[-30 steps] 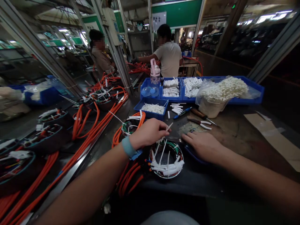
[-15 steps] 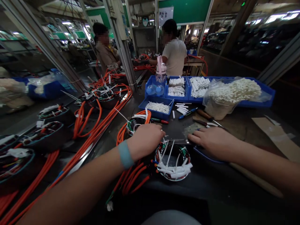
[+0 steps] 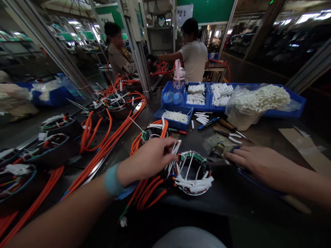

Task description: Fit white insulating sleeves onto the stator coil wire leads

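Note:
My left hand is closed on a few thin white cable ties, just left of a ring-shaped wound stator. White sleeves and ties line the stator's near rim, and two thin ties slant up across its opening. My right hand lies to the right of the stator, wrapped round blue-handled scissors. Their grey blades point left toward the stator and are blurred. A small round brass-coloured part sits behind the blades. Orange cables run beside the stator on the left.
Behind stand a blue tray of thin white sticks, bins of white sleeves and a bag of white ties. Pliers, a screwdriver and a blue marker lie near. More stators line the left; two co-workers stand beyond.
My left hand has drawn back left and down, and white cable ties now show in its fingers. My right hand has moved right with the scissors, uncovering the brass-coloured part and the pliers.

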The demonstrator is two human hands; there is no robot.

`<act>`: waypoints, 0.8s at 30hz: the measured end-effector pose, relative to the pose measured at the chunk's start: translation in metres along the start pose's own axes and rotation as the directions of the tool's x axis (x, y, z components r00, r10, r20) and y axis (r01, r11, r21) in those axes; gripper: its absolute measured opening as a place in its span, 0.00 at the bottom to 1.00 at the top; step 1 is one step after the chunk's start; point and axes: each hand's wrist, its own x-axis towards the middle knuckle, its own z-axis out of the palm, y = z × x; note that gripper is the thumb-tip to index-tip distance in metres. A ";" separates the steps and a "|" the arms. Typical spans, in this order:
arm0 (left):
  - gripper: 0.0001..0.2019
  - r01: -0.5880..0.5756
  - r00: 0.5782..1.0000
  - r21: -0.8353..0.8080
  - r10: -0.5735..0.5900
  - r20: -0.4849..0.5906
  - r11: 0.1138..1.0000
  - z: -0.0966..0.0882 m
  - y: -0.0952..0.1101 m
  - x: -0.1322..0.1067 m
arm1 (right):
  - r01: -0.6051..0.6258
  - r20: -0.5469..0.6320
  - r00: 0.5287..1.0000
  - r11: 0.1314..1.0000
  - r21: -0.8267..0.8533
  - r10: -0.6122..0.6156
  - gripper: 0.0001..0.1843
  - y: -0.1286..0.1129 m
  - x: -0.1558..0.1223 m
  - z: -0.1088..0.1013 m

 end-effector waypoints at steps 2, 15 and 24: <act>0.17 0.082 0.958 -0.175 -0.029 0.287 0.981 0.000 0.001 -0.007 | 0.010 0.035 0.999 1.000 0.012 -0.010 0.24 -0.009 -0.014 -0.005; 0.09 0.330 0.893 -0.583 -0.046 0.447 0.742 0.028 0.025 0.018 | 0.120 0.008 0.993 0.981 -0.153 -0.120 0.17 -0.048 0.004 -0.004; 0.11 0.236 0.957 -0.688 -0.039 0.289 0.686 0.016 0.014 -0.013 | 0.093 0.116 0.989 0.995 -0.024 -0.090 0.16 -0.045 0.022 -0.015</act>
